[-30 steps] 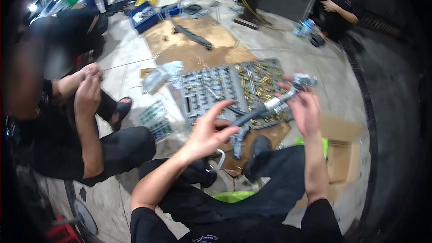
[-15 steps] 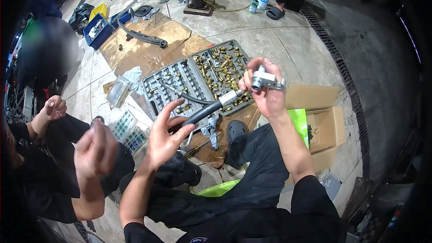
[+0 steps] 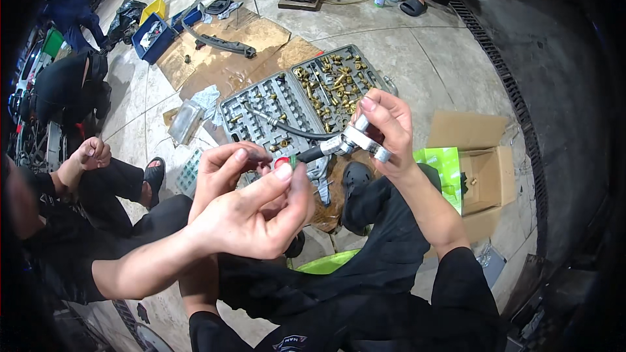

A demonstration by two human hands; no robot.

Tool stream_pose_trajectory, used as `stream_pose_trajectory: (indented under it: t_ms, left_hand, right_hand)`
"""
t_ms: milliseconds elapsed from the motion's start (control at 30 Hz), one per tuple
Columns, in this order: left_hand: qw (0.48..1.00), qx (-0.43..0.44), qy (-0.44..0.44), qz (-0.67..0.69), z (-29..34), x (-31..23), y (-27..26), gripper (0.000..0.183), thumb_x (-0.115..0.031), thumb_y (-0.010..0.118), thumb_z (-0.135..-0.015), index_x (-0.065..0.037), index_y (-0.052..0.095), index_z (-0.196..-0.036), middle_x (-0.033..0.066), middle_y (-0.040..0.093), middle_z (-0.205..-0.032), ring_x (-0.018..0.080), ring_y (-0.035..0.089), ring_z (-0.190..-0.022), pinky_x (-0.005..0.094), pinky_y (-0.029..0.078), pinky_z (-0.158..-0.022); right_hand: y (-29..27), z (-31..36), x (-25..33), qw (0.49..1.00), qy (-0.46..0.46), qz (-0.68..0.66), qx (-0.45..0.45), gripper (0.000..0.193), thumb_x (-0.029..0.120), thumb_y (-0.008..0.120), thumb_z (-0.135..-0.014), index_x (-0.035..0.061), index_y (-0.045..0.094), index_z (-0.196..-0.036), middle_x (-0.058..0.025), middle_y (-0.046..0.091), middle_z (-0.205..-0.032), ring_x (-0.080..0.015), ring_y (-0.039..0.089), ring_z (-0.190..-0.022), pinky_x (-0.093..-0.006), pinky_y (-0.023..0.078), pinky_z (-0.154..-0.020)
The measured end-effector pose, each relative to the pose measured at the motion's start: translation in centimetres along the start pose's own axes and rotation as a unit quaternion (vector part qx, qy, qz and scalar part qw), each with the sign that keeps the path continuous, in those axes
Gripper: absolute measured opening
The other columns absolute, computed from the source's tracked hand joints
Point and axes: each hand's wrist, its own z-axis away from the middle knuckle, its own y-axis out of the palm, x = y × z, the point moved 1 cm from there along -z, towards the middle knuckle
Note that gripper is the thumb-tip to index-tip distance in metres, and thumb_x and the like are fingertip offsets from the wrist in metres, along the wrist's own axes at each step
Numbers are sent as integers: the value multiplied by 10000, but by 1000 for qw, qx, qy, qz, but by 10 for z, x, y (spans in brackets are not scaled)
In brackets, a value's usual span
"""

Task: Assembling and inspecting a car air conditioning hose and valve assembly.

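Observation:
My right hand (image 3: 390, 124) grips a silver metal hose fitting (image 3: 357, 135) with a side bracket. From it a short black hose (image 3: 312, 154) with a silver crimped collar runs left toward my left hand (image 3: 222, 166). That hand's fingers are curled around the hose's far end, partly hidden by a co-worker's hand (image 3: 261, 215) reaching in from the left. The co-worker's fingers pinch a red ring (image 3: 281, 162) and a green ring (image 3: 293, 161) beside the hose. Below lies an open grey case (image 3: 225, 105) of brass and silver fittings, with another black hose (image 3: 287, 129) across it.
An open cardboard box (image 3: 499, 186) with a bright green packet (image 3: 440, 163) stands at the right. A clear plastic box (image 3: 186, 122) and a tray of small green rings (image 3: 189, 171) lie left of the case. Cardboard (image 3: 261, 42) and a blue bin (image 3: 149, 52) lie beyond.
The co-worker's hand has moved right, in front of my left hand, bringing the red and green rings to the hose. My left fingers have curled in. The fitting has tilted and shifted slightly left.

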Motion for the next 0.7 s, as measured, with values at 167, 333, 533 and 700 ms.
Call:
stream_pose_trajectory:
  t_ms: [167, 333, 533, 700]
  left_hand:
    - [940, -48, 143, -307, -31, 11, -4, 140, 64, 523, -897, -35, 612, -938, 19, 575, -962, 145, 560, -820, 396, 512, -641]
    - [997, -42, 55, -23, -37, -5, 17, 142, 34, 607, -854, -8, 636, -987, 70, 595, -969, 172, 586, -853, 276, 500, -771]
    - [652, -365, -231, 623, -63, -27, 62, 491, 132, 576, -792, -38, 526, -1251, 129, 606, -1028, 239, 599, -867, 325, 512, -733]
    - [541, -385, -230, 712, -62, -32, 84, 543, 148, 580, -771, -51, 522, -1273, 110, 576, -1102, 255, 595, -877, 372, 509, -729]
  right_hand:
    - [-9, -1, 4, 1000, -12, 29, -1, 231, 178, 594, -919, 44, 590, -731, 28, 548, -621, -8, 397, -503, -191, 276, -465]
    - [-17, 0, 7, 998, -21, 52, 19, 210, 145, 594, -915, 33, 588, -737, 16, 558, -626, -11, 401, -508, -190, 283, -468]
    - [-40, -5, 22, 992, -63, 94, -48, 230, 154, 590, -912, 45, 577, -710, 40, 519, -608, -4, 377, -494, -195, 249, -447]
    - [-73, 0, 30, 982, -71, 126, -121, 204, 184, 615, -883, 61, 611, -720, 59, 526, -610, 1, 380, -489, -190, 242, -446]
